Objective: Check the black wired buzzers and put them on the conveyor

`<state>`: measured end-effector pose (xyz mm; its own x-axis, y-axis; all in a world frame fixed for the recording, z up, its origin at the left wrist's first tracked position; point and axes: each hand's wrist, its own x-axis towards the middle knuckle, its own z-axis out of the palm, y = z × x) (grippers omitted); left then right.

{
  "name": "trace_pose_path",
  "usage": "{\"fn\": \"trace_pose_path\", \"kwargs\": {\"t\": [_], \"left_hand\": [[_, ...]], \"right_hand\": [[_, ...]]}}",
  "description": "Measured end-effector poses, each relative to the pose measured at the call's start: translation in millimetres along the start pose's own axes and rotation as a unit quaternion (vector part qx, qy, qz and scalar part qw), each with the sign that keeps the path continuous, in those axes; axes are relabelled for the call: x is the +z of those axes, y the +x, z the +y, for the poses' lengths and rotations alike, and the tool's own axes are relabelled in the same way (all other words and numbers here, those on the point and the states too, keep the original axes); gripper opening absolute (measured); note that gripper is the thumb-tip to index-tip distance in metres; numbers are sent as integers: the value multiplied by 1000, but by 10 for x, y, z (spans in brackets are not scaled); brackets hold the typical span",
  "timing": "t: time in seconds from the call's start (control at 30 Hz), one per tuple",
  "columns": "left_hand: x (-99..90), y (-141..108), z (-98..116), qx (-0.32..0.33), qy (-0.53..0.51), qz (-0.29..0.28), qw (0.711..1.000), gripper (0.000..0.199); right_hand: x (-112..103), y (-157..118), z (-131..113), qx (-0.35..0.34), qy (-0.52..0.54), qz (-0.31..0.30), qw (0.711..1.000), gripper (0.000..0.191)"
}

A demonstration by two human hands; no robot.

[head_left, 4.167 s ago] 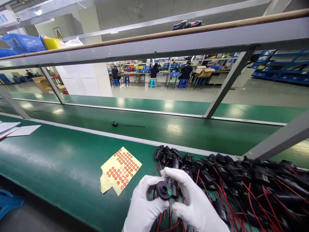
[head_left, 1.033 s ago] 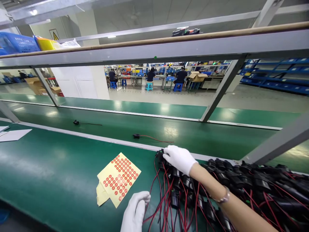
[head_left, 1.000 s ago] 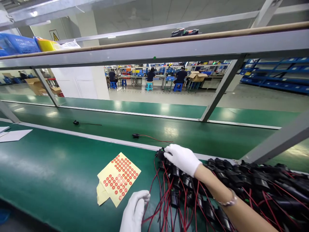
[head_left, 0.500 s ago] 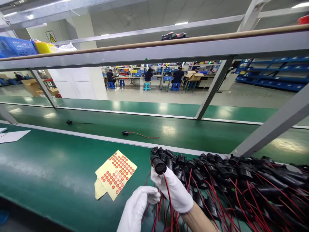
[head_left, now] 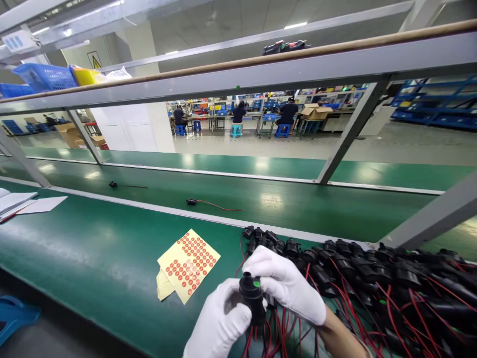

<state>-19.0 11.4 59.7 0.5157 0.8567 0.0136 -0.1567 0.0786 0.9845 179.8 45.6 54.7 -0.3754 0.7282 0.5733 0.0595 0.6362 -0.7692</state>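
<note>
Upright between my two white-gloved hands is a small black cylindrical pump (head_left: 252,297), with a nozzle on top and a green dot near its upper end. My left hand (head_left: 219,315) wraps its lower left side, thumb across the front. My right hand (head_left: 285,283) is closed against its upper right side, fingertips beside the green dot. Behind and to the right of my hands lies a pile of similar black pumps (head_left: 380,268) with red and black wires (head_left: 345,303). A yellow sheet of round red stickers (head_left: 192,266) lies left of my hands.
On the green strip beyond the bench lie a wired pump (head_left: 191,201) and another dark part (head_left: 113,184). White papers (head_left: 42,205) are at the left. Slanted metal posts (head_left: 350,132) carry an overhead shelf (head_left: 208,82). A blue stool (head_left: 17,318) stands lower left. People sit far behind.
The pump has turned from end-on to upright, showing its nozzle and green dot. My left hand has closed round it, and my right hand has shifted to its upper side. The view has swung slightly left.
</note>
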Motion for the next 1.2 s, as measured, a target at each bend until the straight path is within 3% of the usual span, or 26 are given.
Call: {"fn": "trace_pose_path", "kwargs": {"t": [0.33,0.47,0.6,0.7,0.8,1.0,1.2], "left_hand": [[6,-1,-86,-11,-53,-25,998,67],[25,-22,-178,1,-11,53,999,56],[93,-39,-235,67,64,136,986,35],[145,-37,-238,102,31,175,979,34],[164,-25,-235,81,-49,170,981,40],[184,-1,-219,39,-143,145,978,46],[160,-15,-275,50,-161,121,978,44]], "right_hand": [[61,-46,21,4,-18,16,1000,30],[104,-75,-69,24,-34,13,999,38],[163,-169,-162,37,-72,1,997,57],[211,-223,-236,28,-105,16,994,63],[262,-231,-323,32,-156,33,987,58],[350,-238,-404,26,-255,69,964,73],[371,-247,-423,-7,-321,66,945,74]]}}
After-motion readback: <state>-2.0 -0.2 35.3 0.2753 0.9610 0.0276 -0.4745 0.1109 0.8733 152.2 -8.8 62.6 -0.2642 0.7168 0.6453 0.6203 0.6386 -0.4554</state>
